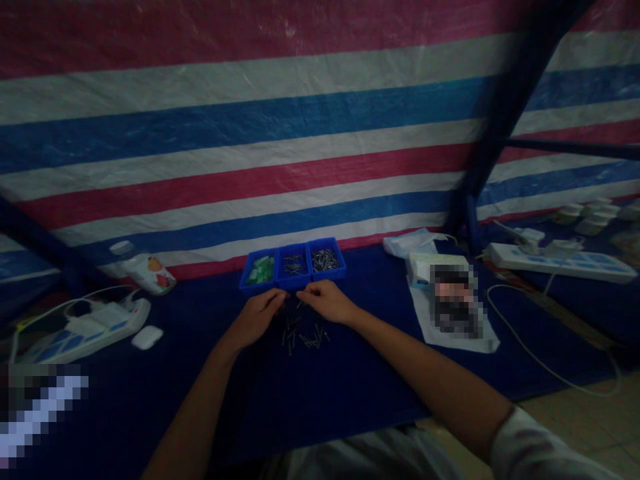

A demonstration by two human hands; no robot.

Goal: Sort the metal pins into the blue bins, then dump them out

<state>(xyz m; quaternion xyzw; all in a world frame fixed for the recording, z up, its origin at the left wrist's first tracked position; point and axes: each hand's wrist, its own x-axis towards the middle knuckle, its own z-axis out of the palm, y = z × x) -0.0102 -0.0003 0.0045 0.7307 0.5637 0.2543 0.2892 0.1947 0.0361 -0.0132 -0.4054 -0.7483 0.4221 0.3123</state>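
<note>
Dark blue cloth point(350, 393) under striped tarp point(250, 133); both hands' fingers point(280, 298) pinched narrow over scattered pins point(303, 333).

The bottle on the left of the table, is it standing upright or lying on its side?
Lying on its side. The bottle rests lengthwise on the blue table cover, its white cap pointing to the upper left, toward the striped tarp.

Both forearms were bare from wrist to past the elbow. The left hand point(257, 317) and right hand point(327, 301) wore no gloves, rings or watch. A pale, loose short sleeve point(540, 447) covered the right upper arm; pale cloth showed at the lap.
</note>
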